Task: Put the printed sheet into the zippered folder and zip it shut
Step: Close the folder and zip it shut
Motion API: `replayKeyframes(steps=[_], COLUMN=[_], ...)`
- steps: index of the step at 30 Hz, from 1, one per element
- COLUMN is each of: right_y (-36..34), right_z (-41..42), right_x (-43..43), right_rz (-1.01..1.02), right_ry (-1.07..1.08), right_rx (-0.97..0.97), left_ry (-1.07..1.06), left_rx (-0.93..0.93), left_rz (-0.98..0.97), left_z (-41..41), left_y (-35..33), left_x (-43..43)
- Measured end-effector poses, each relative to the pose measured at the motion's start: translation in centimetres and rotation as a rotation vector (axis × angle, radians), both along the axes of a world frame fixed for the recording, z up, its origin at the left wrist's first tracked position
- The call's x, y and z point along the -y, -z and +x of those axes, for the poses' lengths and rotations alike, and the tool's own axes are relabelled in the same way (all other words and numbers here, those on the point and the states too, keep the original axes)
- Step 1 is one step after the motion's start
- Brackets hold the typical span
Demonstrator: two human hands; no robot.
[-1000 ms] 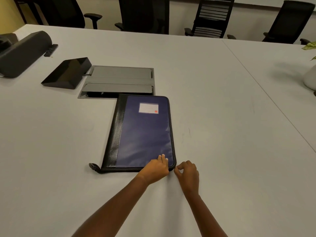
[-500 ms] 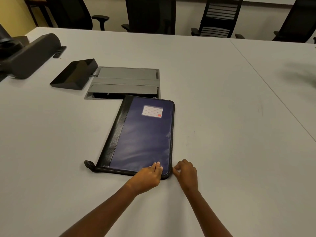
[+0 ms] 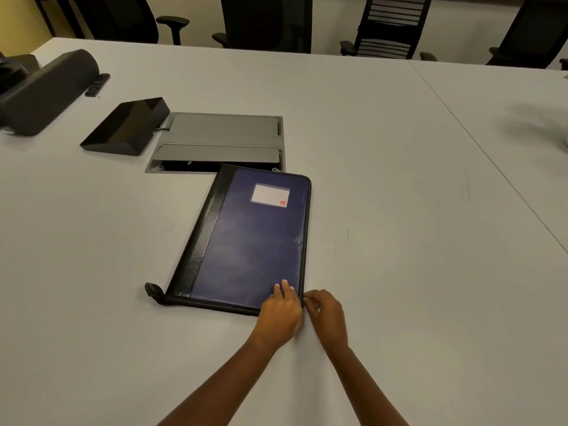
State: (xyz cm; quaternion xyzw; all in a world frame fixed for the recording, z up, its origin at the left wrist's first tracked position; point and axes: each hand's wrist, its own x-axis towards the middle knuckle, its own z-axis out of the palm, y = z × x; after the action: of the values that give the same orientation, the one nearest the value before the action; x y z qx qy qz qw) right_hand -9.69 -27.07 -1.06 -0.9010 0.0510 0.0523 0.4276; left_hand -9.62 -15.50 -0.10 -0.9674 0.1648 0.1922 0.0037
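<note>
The zippered folder (image 3: 249,241), navy blue with a black spine strip and a white label, lies closed and flat on the white table (image 3: 399,210). My left hand (image 3: 279,315) presses flat on its near right corner, fingers on the cover. My right hand (image 3: 325,315) sits just right of that corner, with thumb and finger pinched at the zipper on the folder's right edge. The pull itself is too small to make out. A black zipper tail (image 3: 153,292) sticks out at the near left corner. No printed sheet is visible.
A grey cable hatch (image 3: 218,142) is set into the table just behind the folder. A black wedge-shaped device (image 3: 126,127) stands left of it, and a dark cylindrical device (image 3: 46,90) lies at the far left. Office chairs (image 3: 390,26) line the far edge.
My right hand's pinch has moved from the folder's near right corner a little way up its right edge. My left hand stays pressed on the corner. The view has shifted slightly.
</note>
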Motion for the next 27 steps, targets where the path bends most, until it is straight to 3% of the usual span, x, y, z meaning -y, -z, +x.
replayKeyframes(steps=[5, 13, 27], right_y=[0.6, 0.3, 0.2], right_z=[-1.0, -0.1, 0.7], right_x=[-0.5, -0.5, -1.1], right_rz=[0.009, 0.012, 0.094], right_ry=[0.033, 0.097, 0.137], right_rx=[0.02, 0.048, 0.014], left_ry=[0.057, 0.186, 0.223], left_rx=[-0.047, -0.024, -0.005], left_rz=[0.101, 0.097, 0.102], left_z=[1.0, 0.7, 1.0], left_y=[-0.2, -0.3, -0.8], left_x=[0.8, 0.3, -0.6])
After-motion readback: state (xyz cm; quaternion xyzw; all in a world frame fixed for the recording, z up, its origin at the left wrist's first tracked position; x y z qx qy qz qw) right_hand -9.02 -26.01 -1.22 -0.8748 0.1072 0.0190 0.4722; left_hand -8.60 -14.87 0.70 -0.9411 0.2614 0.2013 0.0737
